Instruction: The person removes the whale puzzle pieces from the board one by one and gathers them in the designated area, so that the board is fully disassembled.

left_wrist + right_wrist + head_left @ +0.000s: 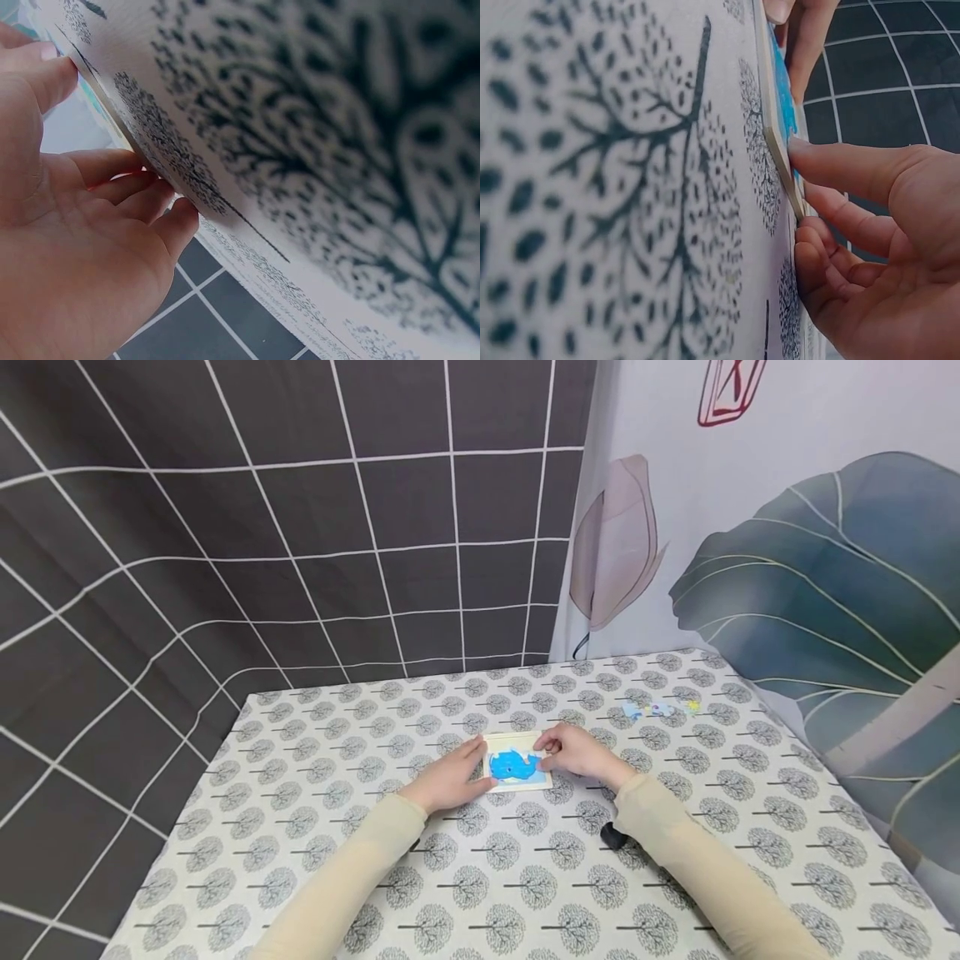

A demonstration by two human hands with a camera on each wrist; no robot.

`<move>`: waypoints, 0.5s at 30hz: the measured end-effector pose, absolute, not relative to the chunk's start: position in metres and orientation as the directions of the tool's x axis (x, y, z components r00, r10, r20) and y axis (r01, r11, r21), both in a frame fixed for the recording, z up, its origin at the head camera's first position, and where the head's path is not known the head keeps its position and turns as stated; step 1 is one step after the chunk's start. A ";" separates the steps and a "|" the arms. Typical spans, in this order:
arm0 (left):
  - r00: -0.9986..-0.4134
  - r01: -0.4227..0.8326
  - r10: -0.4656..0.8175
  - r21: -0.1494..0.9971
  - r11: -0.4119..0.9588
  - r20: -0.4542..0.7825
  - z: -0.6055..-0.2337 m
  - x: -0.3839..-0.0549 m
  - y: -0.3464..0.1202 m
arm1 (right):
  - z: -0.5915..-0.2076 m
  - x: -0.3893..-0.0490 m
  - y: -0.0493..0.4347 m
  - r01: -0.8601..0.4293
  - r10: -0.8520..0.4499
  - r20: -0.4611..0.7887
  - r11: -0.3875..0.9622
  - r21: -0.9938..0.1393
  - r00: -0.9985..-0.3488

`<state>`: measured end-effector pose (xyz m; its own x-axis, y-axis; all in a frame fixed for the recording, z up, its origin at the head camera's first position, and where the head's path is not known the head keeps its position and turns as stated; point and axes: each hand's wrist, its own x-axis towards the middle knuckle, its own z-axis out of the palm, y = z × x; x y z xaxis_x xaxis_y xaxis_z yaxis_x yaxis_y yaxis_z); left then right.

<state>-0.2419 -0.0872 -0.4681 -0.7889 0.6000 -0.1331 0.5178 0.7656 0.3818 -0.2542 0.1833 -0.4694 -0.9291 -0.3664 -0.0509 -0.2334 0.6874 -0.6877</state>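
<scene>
A small puzzle board point(525, 740) with a pale wooden rim lies flat on the table; its picture is a blue whale point(513, 766). My left hand point(447, 778) holds the board's left side, thumb at the near corner and fingers along the far edge. At the right side, my right hand point(579, 755) has its thumb on the blue surface near the whale's tail and its other fingers bent by the edge. In the right wrist view, the right thumb point(847, 161) rests on top of the board. Whether a loose piece lies under that thumb is hidden.
Several light blue and yellow puzzle pieces point(660, 710) lie together at the back right of the table. A tree-patterned cloth point(315, 827) covers the table. A dark checked curtain point(390, 510) hangs behind, with a leaf-printed white one point(645, 410) at the right.
</scene>
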 end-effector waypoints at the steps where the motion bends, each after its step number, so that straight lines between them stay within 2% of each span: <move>1: -0.788 0.519 0.601 0.380 0.765 -0.133 -0.468 -0.242 -0.087 | -0.469 -0.254 0.183 -0.233 -0.369 -0.053 0.685 -0.690 -0.928; 15: -0.789 0.521 0.599 0.368 0.770 -0.136 -0.470 -0.243 -0.087 | -0.471 -0.256 0.182 -0.190 -0.349 -0.072 0.659 -0.727 -0.934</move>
